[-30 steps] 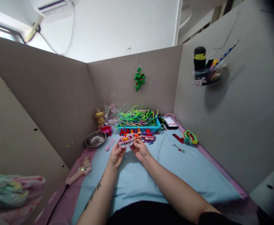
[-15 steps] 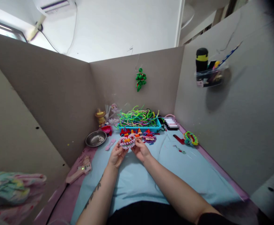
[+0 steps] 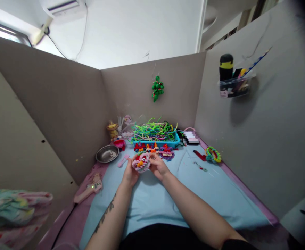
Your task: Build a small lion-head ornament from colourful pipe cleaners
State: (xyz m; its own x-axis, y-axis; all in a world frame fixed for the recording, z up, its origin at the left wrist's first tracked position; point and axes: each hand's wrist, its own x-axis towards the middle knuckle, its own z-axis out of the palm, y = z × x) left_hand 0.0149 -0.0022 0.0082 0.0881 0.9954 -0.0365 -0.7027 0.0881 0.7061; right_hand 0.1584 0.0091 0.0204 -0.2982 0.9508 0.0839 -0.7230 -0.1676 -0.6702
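Between both hands I hold a pink fuzzy pipe-cleaner animal face (image 3: 141,163) with red patches, round eyes and an orange nose, tilted above the blue cloth. My left hand (image 3: 130,172) is closed on its left edge, its fingers partly hidden behind it. My right hand (image 3: 158,165) grips the right edge with thumb and fingers. Just behind lie similar fuzzy faces: a red one (image 3: 139,147), an orange and white one (image 3: 152,148) and a purple one (image 3: 166,151).
A blue tray (image 3: 156,143) heaped with pipe cleaners stands at the back. On the left are a metal bowl (image 3: 107,154) with small white pieces and a pink glue gun (image 3: 91,190). At right lie red-handled pliers (image 3: 199,155) by coiled pipe cleaners (image 3: 213,154) and a phone (image 3: 191,137).
The pink face has turned and tilted in my hands, so its orange nose now sits lower left. My left hand has rolled round its edge. The things on the table stay put.
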